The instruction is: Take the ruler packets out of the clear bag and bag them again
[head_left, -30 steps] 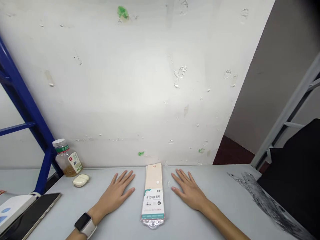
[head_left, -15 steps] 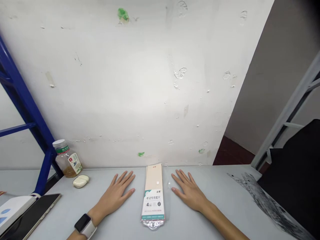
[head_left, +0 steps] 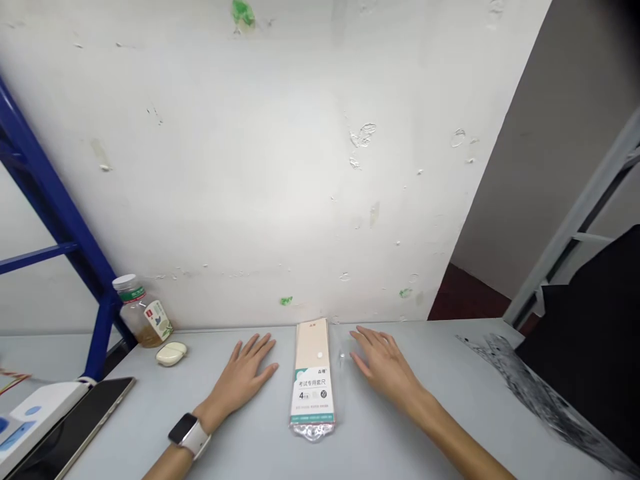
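Left hand [head_left: 239,385]: palm down on the bench [head_left: 150,407], left fingers [head_left: 260,348] spread, holding nothing.
Right hand [head_left: 384,365]: right fingers [head_left: 367,343] open, loosely curved, holding nothing.
Ruler-set packet [head_left: 313,377]: lying lengthwise between the hands, untouched.
Change: right hand appears lifted off the bench, angled toward the packet.

A study corner: a grey desk [head_left: 250,433], scuffed white wall [head_left: 250,167], and blue metal frame [head_left: 60,207].

Left hand [head_left: 241,377], right hand [head_left: 385,365] open, palms down.
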The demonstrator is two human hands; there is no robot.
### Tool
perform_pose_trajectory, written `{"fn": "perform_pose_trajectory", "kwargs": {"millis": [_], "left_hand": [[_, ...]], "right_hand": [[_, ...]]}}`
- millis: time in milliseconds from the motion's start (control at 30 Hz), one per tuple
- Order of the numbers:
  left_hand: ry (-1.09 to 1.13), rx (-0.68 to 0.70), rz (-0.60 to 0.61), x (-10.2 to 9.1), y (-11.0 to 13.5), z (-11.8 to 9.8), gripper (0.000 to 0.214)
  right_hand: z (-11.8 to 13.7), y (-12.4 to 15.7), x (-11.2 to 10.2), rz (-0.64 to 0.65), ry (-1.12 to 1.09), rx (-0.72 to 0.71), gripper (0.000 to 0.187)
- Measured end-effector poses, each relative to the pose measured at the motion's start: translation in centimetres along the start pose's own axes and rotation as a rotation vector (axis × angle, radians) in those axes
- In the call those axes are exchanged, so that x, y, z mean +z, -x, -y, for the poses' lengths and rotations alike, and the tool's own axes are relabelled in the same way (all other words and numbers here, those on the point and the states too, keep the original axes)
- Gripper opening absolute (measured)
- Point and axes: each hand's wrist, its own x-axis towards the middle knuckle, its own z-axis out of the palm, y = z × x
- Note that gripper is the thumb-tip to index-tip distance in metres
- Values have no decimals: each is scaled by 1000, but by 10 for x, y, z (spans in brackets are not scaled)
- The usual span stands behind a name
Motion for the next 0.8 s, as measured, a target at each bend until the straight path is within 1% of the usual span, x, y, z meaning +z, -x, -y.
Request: {"fn": "perform_pose_trajectory", "kwargs": {"millis": [67,100,200,300,400,500,600,667,733,800], "left_hand": [[77,-111,-124,6,0,-16,50],[91,-130,-152,9,0,-25,46],[132,-131,-179,18,3,-51,29],[186,-97,-174,21,9,-64,27],[294,-85,-189,18,14,-66,21],[354,-108,-217,12,15,-65,21],[414,-107,-220,7,15,-67,25],[548,-130,-206,5,14,-67,27],[701,-172,-185,3,13,-65,29],[800,-203,-159,2,12,-60,32]], "right_hand": [[17,3,-4,-35,-31,1,38],[26,5,-4,-37,-54,15,35],[47,12,5,-37,-253,148,23],[56,16,23,4,-438,190,15],[56,16,36,42,-548,229,10],[54,13,41,71,-666,254,14],[54,11,38,83,-852,270,19],[53,10,35,83,-975,278,21],[51,10,32,86,-1034,287,21],[47,10,28,84,-1051,292,20]]}}
